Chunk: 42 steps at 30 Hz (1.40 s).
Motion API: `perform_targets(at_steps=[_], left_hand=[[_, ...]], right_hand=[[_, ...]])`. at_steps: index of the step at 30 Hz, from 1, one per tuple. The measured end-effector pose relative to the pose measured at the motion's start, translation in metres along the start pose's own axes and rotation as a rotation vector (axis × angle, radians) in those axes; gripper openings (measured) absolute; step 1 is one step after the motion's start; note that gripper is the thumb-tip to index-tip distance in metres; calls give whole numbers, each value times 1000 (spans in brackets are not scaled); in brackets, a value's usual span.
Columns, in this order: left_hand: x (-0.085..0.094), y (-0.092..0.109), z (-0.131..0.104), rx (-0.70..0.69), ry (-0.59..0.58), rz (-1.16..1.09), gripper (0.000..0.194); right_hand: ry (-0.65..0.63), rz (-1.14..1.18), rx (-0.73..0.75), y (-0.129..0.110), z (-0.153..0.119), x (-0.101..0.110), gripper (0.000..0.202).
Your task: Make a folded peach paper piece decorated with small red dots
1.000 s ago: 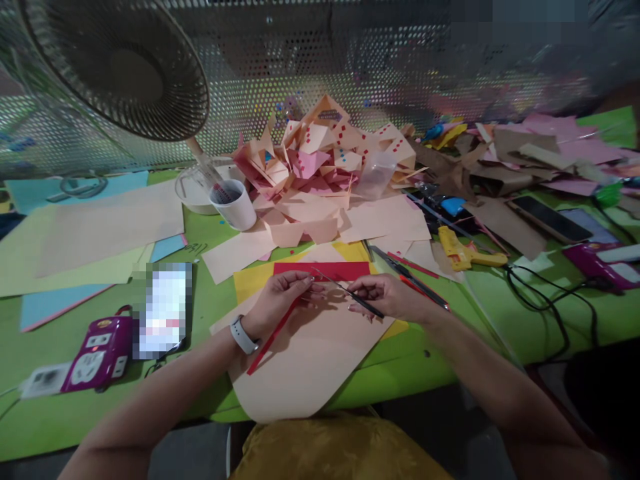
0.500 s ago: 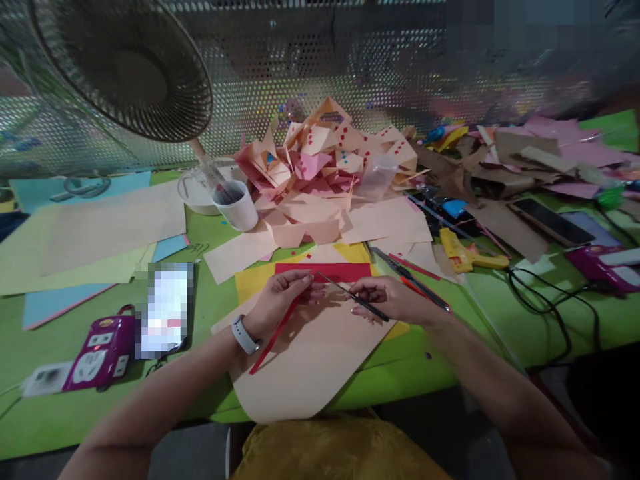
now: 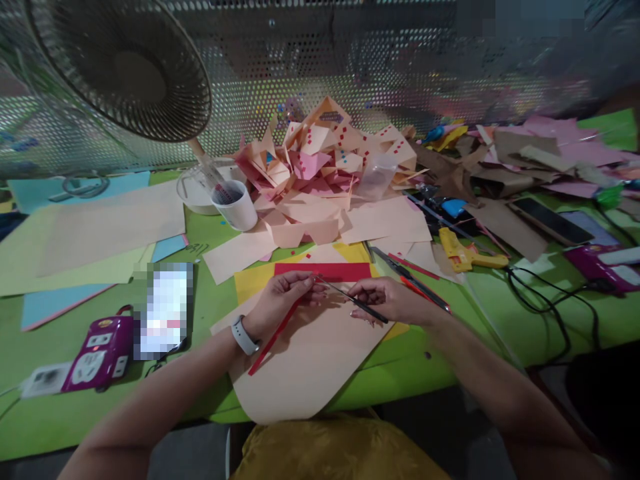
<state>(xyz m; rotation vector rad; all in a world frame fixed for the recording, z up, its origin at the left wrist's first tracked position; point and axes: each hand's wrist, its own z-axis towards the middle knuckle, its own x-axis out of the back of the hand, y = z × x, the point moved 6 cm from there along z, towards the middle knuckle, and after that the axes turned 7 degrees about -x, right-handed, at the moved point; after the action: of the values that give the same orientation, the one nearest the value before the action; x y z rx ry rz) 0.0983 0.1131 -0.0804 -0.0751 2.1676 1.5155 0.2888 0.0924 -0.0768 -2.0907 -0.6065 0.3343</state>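
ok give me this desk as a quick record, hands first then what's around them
left hand: left hand pinches a red strip
right hand: right hand holds a thin dark-handled tool
below hands: peach sheet
just beyond: red sheet over yellow paper
right side: yellow glue gun
back: fan, white cup, heaped cut paper

A narrow red strip point(image 3: 273, 340) slants over peach paper point(image 3: 305, 367), a black-handled tool point(image 3: 369, 310) tilted near its top.
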Motion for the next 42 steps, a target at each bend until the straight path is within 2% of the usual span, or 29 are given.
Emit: perform_targets(at_steps=[11,24,29,42], left_hand=[[1,1,0,-12,-1,44,41],[-1,-1,-2,16,-33,85,38],[1,-3,-1,32,-8,55,39],[-2,-1,0,1,-30,46,38]], right_hand=[[-37,35,-27,0,-2,-2,54],[18,42,17,-2,0,1,55],[22,33,14,-2,-1,2,52],[29,22,18,0,0,2,55]])
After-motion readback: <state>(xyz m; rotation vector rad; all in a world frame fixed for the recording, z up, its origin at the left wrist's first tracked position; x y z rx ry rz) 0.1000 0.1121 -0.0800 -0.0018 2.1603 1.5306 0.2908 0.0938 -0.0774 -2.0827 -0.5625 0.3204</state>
